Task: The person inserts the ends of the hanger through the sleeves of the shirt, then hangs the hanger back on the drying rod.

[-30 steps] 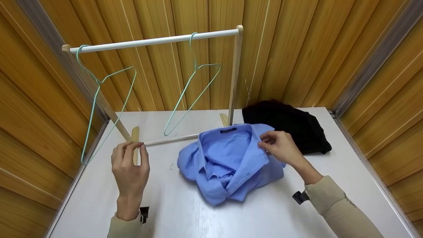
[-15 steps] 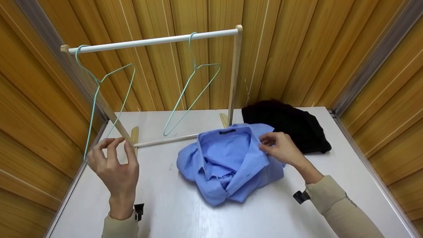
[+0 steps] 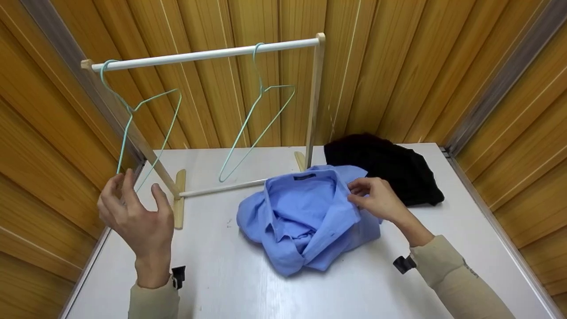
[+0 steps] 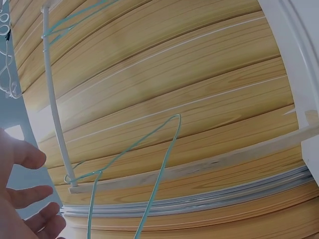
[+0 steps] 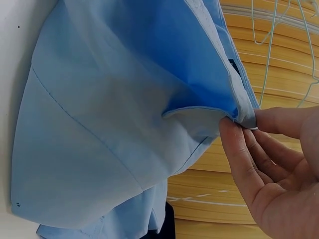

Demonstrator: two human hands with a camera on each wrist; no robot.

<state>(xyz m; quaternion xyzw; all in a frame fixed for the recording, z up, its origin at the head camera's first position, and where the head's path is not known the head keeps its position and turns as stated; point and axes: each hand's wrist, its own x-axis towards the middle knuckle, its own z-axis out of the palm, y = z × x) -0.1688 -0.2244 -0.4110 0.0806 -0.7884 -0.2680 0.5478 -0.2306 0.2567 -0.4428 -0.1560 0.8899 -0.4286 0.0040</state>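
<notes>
A blue collared shirt (image 3: 290, 259) lies bunched on the white table, collar upward. My right hand (image 3: 376, 199) pinches the edge of its collar between thumb and fingers; the right wrist view shows the pinched cloth (image 5: 241, 107) up close. Two pale green wire hangers hang from the rack's white bar. At the left hanger (image 3: 131, 110), my left hand (image 3: 137, 228) is raised with thumb and fingers spread, holding nothing. Its fingertips overlap the hanger's lower end in the head view, while the left wrist view has a gap between fingers and wire. The second hanger (image 3: 262, 91) hangs to the right.
The wooden rack (image 3: 315, 102) stands at the back of the white table (image 3: 248, 297). Behind the shirt, at the right, lies a heap of black cloth (image 3: 390, 173). Wood-look panel walls (image 3: 376, 88) enclose the back and sides.
My left hand has moved left from the rack's foot to the left hanger, its fingers spreading apart. My right hand keeps its grip on the collar, nearly still.
</notes>
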